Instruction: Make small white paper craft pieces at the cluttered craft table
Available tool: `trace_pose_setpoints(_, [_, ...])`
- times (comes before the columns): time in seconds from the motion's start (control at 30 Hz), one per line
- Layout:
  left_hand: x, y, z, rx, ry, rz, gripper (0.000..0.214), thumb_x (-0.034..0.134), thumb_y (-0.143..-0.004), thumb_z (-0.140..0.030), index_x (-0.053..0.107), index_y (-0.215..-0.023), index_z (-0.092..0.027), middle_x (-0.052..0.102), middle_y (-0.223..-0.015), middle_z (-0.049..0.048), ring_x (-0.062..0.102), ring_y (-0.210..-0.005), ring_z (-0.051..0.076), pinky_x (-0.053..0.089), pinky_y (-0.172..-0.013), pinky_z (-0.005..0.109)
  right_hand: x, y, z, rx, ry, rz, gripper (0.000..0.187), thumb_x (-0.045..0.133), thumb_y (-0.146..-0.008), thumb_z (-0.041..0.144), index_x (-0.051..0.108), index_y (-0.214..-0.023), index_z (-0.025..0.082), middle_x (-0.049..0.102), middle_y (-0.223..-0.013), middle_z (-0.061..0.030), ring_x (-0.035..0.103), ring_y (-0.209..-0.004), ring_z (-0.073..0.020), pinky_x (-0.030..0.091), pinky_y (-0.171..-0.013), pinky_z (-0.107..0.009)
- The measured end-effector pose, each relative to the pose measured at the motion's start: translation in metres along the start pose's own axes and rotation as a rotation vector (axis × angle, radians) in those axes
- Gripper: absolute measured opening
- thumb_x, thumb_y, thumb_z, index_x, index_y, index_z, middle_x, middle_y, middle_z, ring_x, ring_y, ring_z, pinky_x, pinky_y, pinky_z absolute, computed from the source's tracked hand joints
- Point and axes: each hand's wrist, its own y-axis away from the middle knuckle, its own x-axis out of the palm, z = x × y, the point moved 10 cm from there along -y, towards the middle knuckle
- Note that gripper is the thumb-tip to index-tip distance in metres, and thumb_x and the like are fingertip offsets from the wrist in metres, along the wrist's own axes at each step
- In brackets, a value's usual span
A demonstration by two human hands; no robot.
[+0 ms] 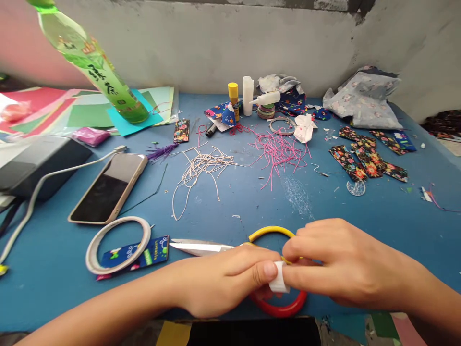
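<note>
now left hand (230,278) and right hand (338,264) pinch a small white scrap (279,278) just above the scissors (201,247), near edge of the table (252,202); early days, i'd say: cords (279,151), fabric strips (363,161) lie loose.

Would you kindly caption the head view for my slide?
Left hand and right hand pinch a small white strip over yellow-and-red-handled steel scissors on a blue table.

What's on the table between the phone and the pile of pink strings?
A loose tangle of cream strings on the blue table, seen in the head view.
</note>
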Motion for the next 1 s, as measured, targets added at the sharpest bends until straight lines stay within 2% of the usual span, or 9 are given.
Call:
trace_pose_setpoints(0.1, [0.0,0.002,0.001,-0.017,0.106,0.016,0.067,0.014,-0.092,-0.066,0.055,-0.081,-0.014,0.056,-0.079,0.0037,0.051,-0.076,0.015,0.046,-0.075,0.024,-0.004,-0.002,0.006,-0.036,0.036,-0.086,0.034,0.032,-0.102,0.02,0.06,-0.083,0.018,0.059,-0.068,0.002,0.035,-0.055,-0.013,0.025,-0.051,-0.029])
trace_pose_setpoints(0.2, [-0.001,0.003,0.001,-0.014,0.194,0.025,0.062,0.018,-0.093,-0.065,0.052,-0.08,-0.015,0.054,-0.079,0.0028,0.052,-0.077,0.015,0.045,-0.077,0.023,-0.008,-0.003,0.006,-0.012,-0.01,-0.18,0.038,0.025,-0.103,0.02,0.059,-0.087,0.018,0.063,-0.071,0.0012,0.041,-0.058,-0.013,0.031,-0.053,-0.028])
trace_pose_setpoints(0.3, [0.0,0.004,-0.002,0.009,0.217,0.029,0.06,0.019,-0.094,-0.064,0.051,-0.081,-0.015,0.053,-0.079,0.0021,0.05,-0.077,0.014,0.044,-0.078,0.024,-0.011,-0.003,0.005,0.004,-0.054,-0.258,0.039,0.019,-0.103,0.02,0.055,-0.089,0.019,0.061,-0.072,0.0007,0.046,-0.061,-0.0123,0.036,-0.057,-0.025])
trace_pose_setpoints(0.4, [0.0,0.004,-0.003,0.018,0.24,0.028,0.059,0.019,-0.094,-0.063,0.051,-0.081,-0.015,0.052,-0.079,0.0018,0.05,-0.078,0.014,0.044,-0.079,0.025,-0.014,-0.004,0.006,-0.002,-0.05,-0.31,0.036,0.019,-0.103,0.019,0.053,-0.09,0.018,0.059,-0.07,0.0012,0.045,-0.059,-0.0109,0.037,-0.057,-0.022])
trace_pose_setpoints(0.63, [0.004,0.004,0.0,-0.012,0.333,0.06,0.059,0.021,-0.094,-0.064,0.05,-0.079,-0.016,0.053,-0.078,0.0038,0.052,-0.077,0.017,0.047,-0.079,0.03,-0.019,0.0,0.012,-0.054,0.033,-0.404,0.026,0.026,-0.099,0.014,0.052,-0.095,0.016,0.059,-0.071,-0.0005,0.049,-0.06,-0.0119,0.038,-0.055,-0.024])
trace_pose_setpoints(0.87, [0.01,0.001,0.005,-0.031,0.389,0.114,0.052,0.015,-0.099,-0.049,0.043,-0.068,-0.018,0.046,-0.069,0.0014,0.047,-0.069,0.015,0.045,-0.079,0.031,-0.018,0.001,0.017,-0.067,0.121,-0.42,0.026,0.027,-0.099,0.014,0.052,-0.095,0.014,0.061,-0.071,-0.0019,0.05,-0.059,-0.0127,0.037,-0.053,-0.026])
trace_pose_setpoints(1.0, [0.012,-0.001,0.013,-0.069,0.423,0.102,0.054,0.016,-0.098,-0.053,0.038,-0.063,-0.018,0.041,-0.063,-0.0006,0.043,-0.063,0.013,0.043,-0.069,0.029,-0.017,0.001,0.015,-0.036,0.116,-0.43,0.025,0.029,-0.098,0.014,0.053,-0.094,0.015,0.062,-0.073,-0.0016,0.052,-0.061,-0.0117,0.039,-0.056,-0.025])
